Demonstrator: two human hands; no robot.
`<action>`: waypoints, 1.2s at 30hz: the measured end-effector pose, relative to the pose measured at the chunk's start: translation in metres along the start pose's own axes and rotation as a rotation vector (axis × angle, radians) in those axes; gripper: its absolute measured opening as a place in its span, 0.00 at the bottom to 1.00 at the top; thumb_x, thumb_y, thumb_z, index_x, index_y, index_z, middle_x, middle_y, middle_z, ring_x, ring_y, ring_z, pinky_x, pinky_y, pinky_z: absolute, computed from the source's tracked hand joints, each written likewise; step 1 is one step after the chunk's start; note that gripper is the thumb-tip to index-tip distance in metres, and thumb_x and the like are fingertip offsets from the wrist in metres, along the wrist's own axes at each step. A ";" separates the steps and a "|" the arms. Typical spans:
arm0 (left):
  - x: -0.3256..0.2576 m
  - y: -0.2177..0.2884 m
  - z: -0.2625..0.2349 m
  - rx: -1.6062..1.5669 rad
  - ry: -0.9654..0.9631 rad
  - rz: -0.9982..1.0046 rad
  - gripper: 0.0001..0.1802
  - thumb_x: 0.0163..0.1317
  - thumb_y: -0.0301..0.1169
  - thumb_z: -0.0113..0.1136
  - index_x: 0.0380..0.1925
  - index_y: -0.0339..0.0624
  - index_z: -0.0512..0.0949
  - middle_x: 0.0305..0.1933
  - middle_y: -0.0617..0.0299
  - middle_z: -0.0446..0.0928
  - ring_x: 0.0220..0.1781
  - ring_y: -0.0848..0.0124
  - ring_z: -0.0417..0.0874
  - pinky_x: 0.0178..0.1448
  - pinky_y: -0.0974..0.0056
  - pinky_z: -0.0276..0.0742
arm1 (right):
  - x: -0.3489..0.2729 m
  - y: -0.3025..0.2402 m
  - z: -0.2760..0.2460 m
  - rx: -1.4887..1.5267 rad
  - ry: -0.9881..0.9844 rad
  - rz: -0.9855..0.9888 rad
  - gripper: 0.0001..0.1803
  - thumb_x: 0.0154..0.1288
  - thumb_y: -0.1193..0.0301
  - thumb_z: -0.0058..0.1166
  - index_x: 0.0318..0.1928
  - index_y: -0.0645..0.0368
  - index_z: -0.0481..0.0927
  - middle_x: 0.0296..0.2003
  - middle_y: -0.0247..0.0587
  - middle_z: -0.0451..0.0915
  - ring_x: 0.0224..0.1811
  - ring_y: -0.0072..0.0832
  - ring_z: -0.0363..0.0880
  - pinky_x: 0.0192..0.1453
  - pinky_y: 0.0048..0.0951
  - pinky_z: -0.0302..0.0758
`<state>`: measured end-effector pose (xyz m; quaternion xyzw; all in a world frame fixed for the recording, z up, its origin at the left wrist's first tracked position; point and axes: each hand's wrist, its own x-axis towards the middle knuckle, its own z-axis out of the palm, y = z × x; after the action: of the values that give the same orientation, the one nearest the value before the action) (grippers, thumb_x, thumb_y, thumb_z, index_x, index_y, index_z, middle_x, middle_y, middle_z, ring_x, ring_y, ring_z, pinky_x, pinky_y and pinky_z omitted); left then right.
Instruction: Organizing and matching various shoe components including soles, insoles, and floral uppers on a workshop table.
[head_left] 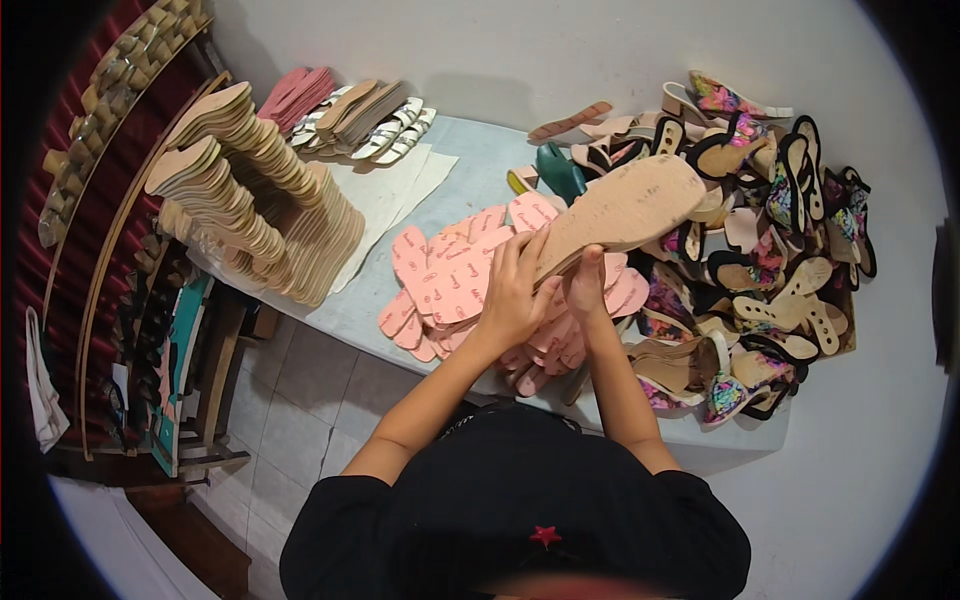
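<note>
The fingers of the left hand point(513, 295) are gripping the narrow end of a tan shoe sole point(630, 205). The fingers of the right hand point(587, 285) are supporting the same sole along its near side, the thumb pressing at its edge. The sole is being held slanting above the desk point(480, 170), its broad end pointing toward the far right corner. Whether it is comprising more than one layer cannot be told.

Directly beneath, a loose pile of pink insoles point(435, 270) is lying near the desk's near edge. A dark green shoe-shaped item point(560, 172) is resting behind, toward the far edge. A heap of floral sandals point(790, 200) is covering the right end. Tall stacks of tan soles point(325, 225) are standing at the left end, beside white sheets point(405, 195). White-strapped sandals point(408, 130) and a pink sole stack point(297, 97) are lying by the far left corner.
</note>
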<state>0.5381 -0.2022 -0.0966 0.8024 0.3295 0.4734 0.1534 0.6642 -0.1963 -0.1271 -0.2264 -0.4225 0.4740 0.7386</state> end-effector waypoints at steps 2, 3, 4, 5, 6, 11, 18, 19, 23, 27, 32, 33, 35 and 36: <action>-0.010 -0.016 -0.014 -0.224 -0.017 -0.107 0.31 0.54 0.32 0.57 0.57 0.33 0.61 0.53 0.47 0.65 0.54 0.57 0.67 0.58 0.58 0.62 | -0.004 0.014 0.009 -0.229 0.136 0.078 0.39 0.56 0.44 0.50 0.55 0.64 0.60 0.48 0.39 0.67 0.50 0.28 0.67 0.55 0.28 0.64; -0.014 -0.022 -0.021 -0.451 -0.034 -0.214 0.29 0.55 0.31 0.57 0.57 0.33 0.62 0.54 0.49 0.66 0.55 0.60 0.68 0.59 0.60 0.62 | -0.006 0.016 0.020 -0.299 0.167 0.015 0.37 0.56 0.49 0.55 0.55 0.64 0.61 0.49 0.39 0.67 0.51 0.27 0.66 0.55 0.28 0.64; -0.018 -0.027 -0.028 -0.451 -0.041 -0.210 0.29 0.55 0.31 0.57 0.57 0.33 0.62 0.54 0.49 0.66 0.55 0.60 0.68 0.59 0.60 0.62 | -0.007 0.015 0.030 -0.296 0.173 0.011 0.37 0.56 0.49 0.55 0.55 0.64 0.61 0.49 0.39 0.67 0.51 0.27 0.66 0.55 0.28 0.64; -0.022 -0.031 -0.036 -0.662 -0.030 -0.316 0.27 0.55 0.30 0.58 0.55 0.34 0.64 0.53 0.51 0.67 0.55 0.64 0.69 0.59 0.62 0.63 | -0.009 0.011 0.042 -0.370 0.166 0.055 0.36 0.55 0.51 0.56 0.55 0.65 0.61 0.49 0.40 0.67 0.51 0.27 0.66 0.55 0.28 0.63; -0.024 -0.035 -0.044 -0.872 -0.021 -0.425 0.25 0.55 0.28 0.58 0.53 0.35 0.66 0.52 0.54 0.68 0.54 0.67 0.69 0.58 0.64 0.63 | -0.011 0.013 0.052 -0.443 0.161 0.101 0.36 0.55 0.53 0.58 0.55 0.65 0.62 0.49 0.40 0.67 0.52 0.27 0.66 0.56 0.29 0.63; -0.031 -0.065 -0.086 -1.156 -0.030 -0.587 0.25 0.57 0.29 0.57 0.55 0.39 0.63 0.48 0.58 0.69 0.44 0.73 0.74 0.50 0.69 0.69 | -0.012 0.045 0.074 -0.218 0.355 0.228 0.35 0.56 0.58 0.59 0.56 0.67 0.61 0.49 0.40 0.68 0.51 0.27 0.66 0.56 0.27 0.63; -0.041 -0.117 -0.138 -1.316 -0.155 -0.703 0.22 0.66 0.36 0.41 0.58 0.43 0.57 0.44 0.54 0.71 0.33 0.76 0.75 0.32 0.74 0.72 | -0.019 0.024 0.125 -0.870 0.510 0.398 0.35 0.47 0.58 0.65 0.49 0.69 0.67 0.41 0.49 0.75 0.45 0.31 0.74 0.47 0.30 0.70; -0.043 -0.120 -0.143 -1.246 -0.168 -0.771 0.21 0.68 0.38 0.36 0.58 0.43 0.55 0.41 0.55 0.73 0.29 0.77 0.74 0.28 0.75 0.71 | -0.021 0.027 0.122 -1.217 0.578 0.315 0.35 0.42 0.58 0.67 0.45 0.68 0.67 0.41 0.55 0.74 0.43 0.37 0.75 0.44 0.35 0.73; -0.058 -0.143 -0.153 -1.260 -0.208 -0.806 0.25 0.68 0.44 0.33 0.59 0.42 0.56 0.40 0.56 0.73 0.29 0.75 0.73 0.28 0.74 0.69 | -0.026 0.033 0.110 -1.936 0.658 0.320 0.34 0.39 0.57 0.67 0.43 0.66 0.68 0.40 0.53 0.72 0.43 0.44 0.74 0.45 0.39 0.72; -0.071 -0.153 -0.156 -1.310 -0.215 -0.821 0.22 0.69 0.42 0.34 0.55 0.39 0.62 0.29 0.63 0.71 0.24 0.80 0.70 0.25 0.79 0.66 | -0.034 0.038 0.094 -2.102 0.662 0.477 0.34 0.40 0.56 0.66 0.43 0.66 0.68 0.42 0.53 0.71 0.46 0.46 0.71 0.47 0.42 0.70; -0.078 -0.145 -0.181 -1.316 -0.335 -0.597 0.30 0.60 0.44 0.48 0.56 0.33 0.60 0.43 0.61 0.67 0.36 0.76 0.69 0.41 0.74 0.65 | -0.028 0.026 0.106 -1.925 0.643 0.411 0.29 0.49 0.58 0.60 0.44 0.66 0.67 0.41 0.54 0.72 0.45 0.46 0.72 0.46 0.41 0.70; -0.078 -0.145 -0.186 -1.404 -0.356 -0.619 0.35 0.54 0.42 0.54 0.57 0.32 0.58 0.40 0.62 0.65 0.35 0.74 0.68 0.38 0.73 0.65 | -0.023 0.021 0.114 -1.617 0.564 0.288 0.27 0.52 0.59 0.56 0.45 0.67 0.67 0.39 0.53 0.73 0.42 0.44 0.73 0.46 0.41 0.69; -0.080 -0.140 -0.193 -1.420 -0.347 -0.588 0.36 0.53 0.42 0.53 0.58 0.32 0.57 0.39 0.62 0.65 0.34 0.74 0.68 0.37 0.72 0.65 | -0.015 0.018 0.118 -1.201 0.371 0.110 0.25 0.59 0.57 0.46 0.47 0.66 0.65 0.39 0.49 0.73 0.38 0.37 0.74 0.44 0.37 0.69; -0.078 -0.136 -0.197 -1.442 -0.366 -0.556 0.37 0.51 0.41 0.52 0.59 0.32 0.55 0.38 0.62 0.65 0.33 0.73 0.68 0.37 0.71 0.65 | -0.011 0.021 0.115 -1.198 0.359 0.107 0.25 0.59 0.57 0.46 0.47 0.66 0.65 0.39 0.49 0.73 0.38 0.37 0.74 0.44 0.37 0.69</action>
<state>0.2902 -0.1672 -0.1244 0.4584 0.0995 0.3748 0.7997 0.5544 -0.2045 -0.0848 -0.6980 -0.4723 0.1458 0.5181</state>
